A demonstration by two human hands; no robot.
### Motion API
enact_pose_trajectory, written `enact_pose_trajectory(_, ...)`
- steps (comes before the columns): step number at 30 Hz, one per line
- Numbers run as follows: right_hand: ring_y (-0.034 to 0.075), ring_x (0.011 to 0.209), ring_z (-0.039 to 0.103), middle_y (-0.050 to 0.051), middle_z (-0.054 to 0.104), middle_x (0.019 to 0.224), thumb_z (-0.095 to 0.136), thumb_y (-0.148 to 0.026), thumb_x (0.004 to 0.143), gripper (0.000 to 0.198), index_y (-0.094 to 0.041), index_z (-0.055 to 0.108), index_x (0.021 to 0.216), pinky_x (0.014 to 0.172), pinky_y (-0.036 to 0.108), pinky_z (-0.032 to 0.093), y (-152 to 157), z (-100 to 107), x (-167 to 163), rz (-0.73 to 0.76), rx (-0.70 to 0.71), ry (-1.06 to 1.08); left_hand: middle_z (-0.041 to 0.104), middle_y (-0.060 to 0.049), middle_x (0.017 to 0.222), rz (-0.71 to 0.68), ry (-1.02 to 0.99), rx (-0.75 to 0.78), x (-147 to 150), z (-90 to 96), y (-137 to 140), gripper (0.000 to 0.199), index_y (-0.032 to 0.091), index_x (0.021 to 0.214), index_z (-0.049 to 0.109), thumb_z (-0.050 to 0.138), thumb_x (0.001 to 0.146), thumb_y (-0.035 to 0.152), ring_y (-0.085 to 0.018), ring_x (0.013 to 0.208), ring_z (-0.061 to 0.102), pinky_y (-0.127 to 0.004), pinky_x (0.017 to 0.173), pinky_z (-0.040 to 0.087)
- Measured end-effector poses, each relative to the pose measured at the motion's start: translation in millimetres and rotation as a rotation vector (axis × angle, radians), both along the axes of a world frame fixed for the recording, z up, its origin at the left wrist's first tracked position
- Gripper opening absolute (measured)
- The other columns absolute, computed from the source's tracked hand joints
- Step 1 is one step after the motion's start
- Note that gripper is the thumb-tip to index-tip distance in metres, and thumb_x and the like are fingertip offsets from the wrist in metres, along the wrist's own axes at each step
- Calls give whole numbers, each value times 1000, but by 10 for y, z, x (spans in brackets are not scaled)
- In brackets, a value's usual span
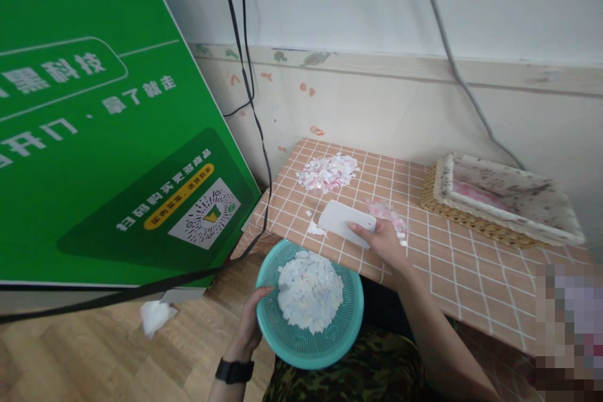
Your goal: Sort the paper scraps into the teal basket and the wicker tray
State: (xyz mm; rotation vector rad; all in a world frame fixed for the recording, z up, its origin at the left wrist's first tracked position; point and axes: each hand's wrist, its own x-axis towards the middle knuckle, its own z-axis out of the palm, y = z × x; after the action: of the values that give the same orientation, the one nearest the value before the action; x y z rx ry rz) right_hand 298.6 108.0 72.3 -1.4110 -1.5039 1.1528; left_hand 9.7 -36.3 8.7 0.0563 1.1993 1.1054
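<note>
- Paper scraps [311, 292]: heaped white in the green strainer [308, 360], at the table's [471, 270] near left edge; cannot tell whether touching it.
- Left hand [250, 320]: curled around the strainer's left rim, thumb on top, fingers mostly hidden.
- Right hand [387, 242]: closed on one end of a flat white scraper [342, 218], thumb on top, over the table.
- White bits [316, 229]: just beside the scraper's left end.
- Pink-white pile [327, 173]: farther back on the left.
- Pink pile [390, 212]: just beyond the right hand.
- Wicker basket [475, 223]: far right.
</note>
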Motion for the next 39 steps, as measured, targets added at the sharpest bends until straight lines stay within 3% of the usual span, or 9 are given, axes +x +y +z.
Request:
enact_pose_trajectory(4,20,68,62,7,70,82,64,-45,71,33,-14,69,83,58,31,48,-36,-10,40,66,-18,-8,73,-4,67,-6,-13,6,-12,-5,11,12,11,73,71,66,68,21,-18,56,64,-30,62,50)
enact_pose_trajectory(11,25,77,64,9,71,89,65,-46,70,35,-15,71,85,69,37,51,-90,-16,6,-28,-38,-8,74,-7,70,24,-28,-6,-24,-26,43,16,10,77,70,65,68,22,-21,60,66,-33,65,51)
enact_pose_trajectory(17,25,85,65,8,70,97,66,-44,71,37,-17,69,96,76,39,52,-231,-22,-148,142,-135,184,74,-8,72,31,-8,-7,-15,58,93,18,10,77,71,66,68,23,-22,63,67,-33,66,51)
enact_pose_trajectory(23,26,79,65,11,70,94,70,-46,66,40,-14,70,90,66,37,52,-62,-155,-115,-130,-93,201,74,-7,70,42,46,-18,-47,120,131,14,11,72,71,67,65,22,-21,61,66,-32,63,51)
enact_pose_trajectory(26,26,75,65,11,71,89,69,-47,66,41,-13,70,88,63,36,51,1,-149,-203,-169,-80,147,74,-7,69,31,42,-14,-69,127,147,13,11,72,70,67,66,22,-21,60,66,-32,61,51)
enact_pose_trajectory(29,24,76,64,10,71,89,68,-47,67,39,-14,71,87,64,35,51,-46,-88,-311,-114,-74,96,72,-6,62,39,40,-21,-96,133,167,11,11,68,70,67,66,21,-20,54,64,-31,57,50)
enact_pose_trajectory(33,22,73,64,7,71,85,66,-46,69,35,-16,71,87,63,34,51,-163,-20,-368,165,-146,122,72,-7,61,26,30,-25,-135,133,192,12,11,68,70,67,66,22,-20,52,63,-31,55,50)
enact_pose_trajectory(35,21,73,64,7,71,86,66,-46,69,35,-16,71,87,63,33,51,-147,-23,-365,226,-161,145,72,-8,63,8,23,-29,-153,117,199,14,10,70,70,67,67,23,-21,54,64,-31,56,50)
enact_pose_trajectory(39,22,74,64,8,71,86,64,-48,70,37,-16,71,86,63,33,50,81,-75,-365,-55,-38,76,71,-7,60,18,23,-22,-176,66,201,13,10,67,70,69,65,22,-20,52,63,-30,55,49)
